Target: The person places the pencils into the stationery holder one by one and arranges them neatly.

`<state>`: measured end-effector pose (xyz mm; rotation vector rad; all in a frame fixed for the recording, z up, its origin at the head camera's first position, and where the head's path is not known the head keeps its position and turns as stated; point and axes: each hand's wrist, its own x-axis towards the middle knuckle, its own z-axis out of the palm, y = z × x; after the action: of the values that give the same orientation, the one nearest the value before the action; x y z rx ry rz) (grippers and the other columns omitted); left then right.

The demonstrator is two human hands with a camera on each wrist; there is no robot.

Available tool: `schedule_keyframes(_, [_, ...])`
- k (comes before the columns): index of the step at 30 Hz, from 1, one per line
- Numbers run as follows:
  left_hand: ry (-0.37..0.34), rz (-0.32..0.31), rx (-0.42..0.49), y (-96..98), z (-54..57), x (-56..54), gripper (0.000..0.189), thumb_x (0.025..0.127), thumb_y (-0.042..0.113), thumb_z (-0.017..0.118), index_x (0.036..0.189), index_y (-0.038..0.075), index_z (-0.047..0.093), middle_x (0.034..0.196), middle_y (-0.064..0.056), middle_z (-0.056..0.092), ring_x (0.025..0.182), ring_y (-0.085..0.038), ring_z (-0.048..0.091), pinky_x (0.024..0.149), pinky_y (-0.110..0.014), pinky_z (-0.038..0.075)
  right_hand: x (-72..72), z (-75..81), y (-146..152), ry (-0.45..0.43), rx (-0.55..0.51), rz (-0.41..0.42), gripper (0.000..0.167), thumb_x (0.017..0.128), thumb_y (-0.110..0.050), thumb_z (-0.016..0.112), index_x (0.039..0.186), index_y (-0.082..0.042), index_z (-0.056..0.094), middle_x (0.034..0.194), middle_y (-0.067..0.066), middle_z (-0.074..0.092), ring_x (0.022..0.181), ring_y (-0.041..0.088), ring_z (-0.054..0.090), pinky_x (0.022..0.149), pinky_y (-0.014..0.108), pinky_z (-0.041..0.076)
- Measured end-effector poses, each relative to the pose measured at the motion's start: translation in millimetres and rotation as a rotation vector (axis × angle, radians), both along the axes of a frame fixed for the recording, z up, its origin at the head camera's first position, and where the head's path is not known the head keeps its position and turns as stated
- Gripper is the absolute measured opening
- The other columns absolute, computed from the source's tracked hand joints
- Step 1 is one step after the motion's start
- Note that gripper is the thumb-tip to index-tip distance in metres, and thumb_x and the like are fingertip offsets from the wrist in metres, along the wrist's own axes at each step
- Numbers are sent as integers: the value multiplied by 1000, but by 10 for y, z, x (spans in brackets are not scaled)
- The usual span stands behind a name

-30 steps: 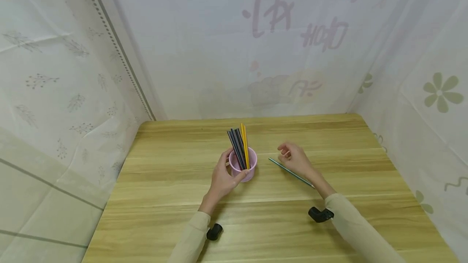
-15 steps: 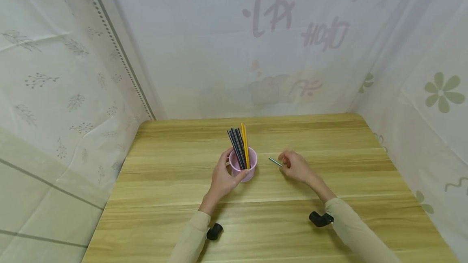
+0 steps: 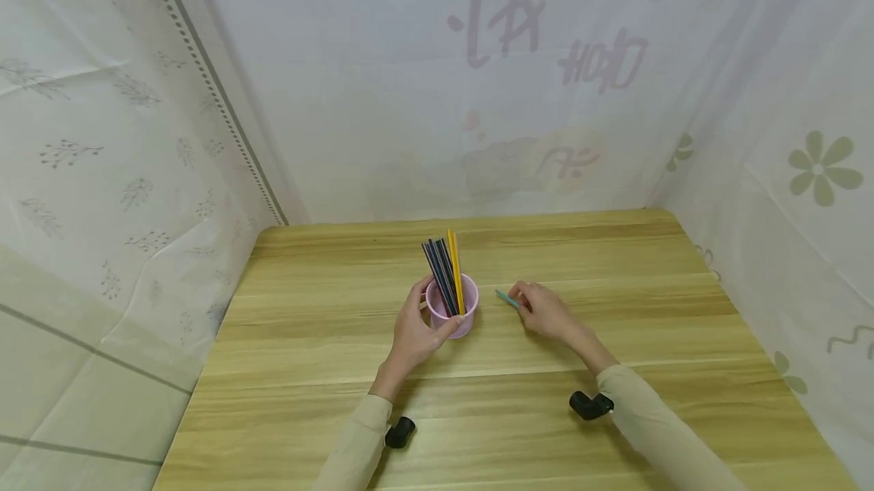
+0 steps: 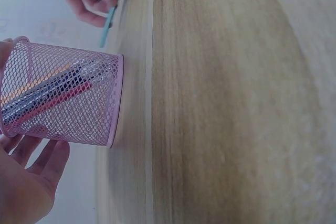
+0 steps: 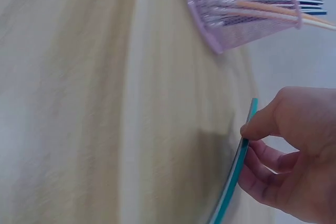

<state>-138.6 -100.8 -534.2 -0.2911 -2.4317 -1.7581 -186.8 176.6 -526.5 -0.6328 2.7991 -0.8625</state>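
A pink mesh pencil cup (image 4: 63, 95) stands upright on the table, holding several dark-barrelled pencils (image 3: 440, 275) and yellow ones (image 3: 456, 271) that lean to the left. My left hand (image 3: 414, 328) grips this cup from its left side, thumb at the near rim and fingers round the far side. To the right of the cup, my right hand (image 3: 546, 313) pinches a teal pencil (image 5: 234, 171) between thumb and fingers. One end of that pencil points toward the cup, a short gap away; in the head view most of its length is hidden under the hand.
The wood-grain table (image 3: 328, 415) reaches back to a white printed curtain (image 3: 382, 134). More printed cloth hangs at the left (image 3: 136, 210) and right sides. A black wrist device (image 3: 591, 405) sits at the right sleeve, another (image 3: 400, 432) at the left.
My right hand has come down onto the teal pencil, taken hold of it and shifted it slightly left toward the cup. The left hand and the cup stay put.
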Motion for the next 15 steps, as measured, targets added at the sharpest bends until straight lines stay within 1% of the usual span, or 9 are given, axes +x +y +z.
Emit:
schedule_keyframes(3, [3, -3, 5, 2, -2, -1, 88, 77, 20, 87, 152, 21, 41, 142, -7, 55, 125, -26, 55, 104, -41, 56, -28, 64, -20, 26, -73, 0, 24, 92, 4, 61, 115, 0, 64, 87, 7, 64, 77, 16, 58, 66, 29, 53])
schedule_keyframes(6, [8, -6, 9, 5, -3, -1, 87, 77, 20, 87, 152, 20, 41, 142, -8, 55, 125, -26, 56, 104, -41, 56, -49, 171, -45, 48, -140, -5, 27, 91, 4, 59, 118, 1, 63, 91, 9, 66, 79, 17, 62, 69, 29, 56])
schedule_keyframes(11, [16, -7, 9, 3, 2, 4, 87, 78, 21, 87, 151, 17, 42, 141, -10, 56, 125, -29, 56, 104, -42, 56, -80, 411, -106, 51, -230, -25, 29, 95, -2, 58, 124, -1, 62, 93, 9, 66, 81, 18, 63, 66, 26, 55])
schedule_keyframes(15, [11, -2, 8, 1, 12, 8, 87, 77, 21, 87, 152, 18, 41, 142, -10, 55, 125, -29, 56, 103, -43, 56, -100, 606, -182, 84, -302, -36, 29, 96, -3, 58, 126, -2, 61, 94, 11, 66, 83, 21, 65, 64, 25, 56])
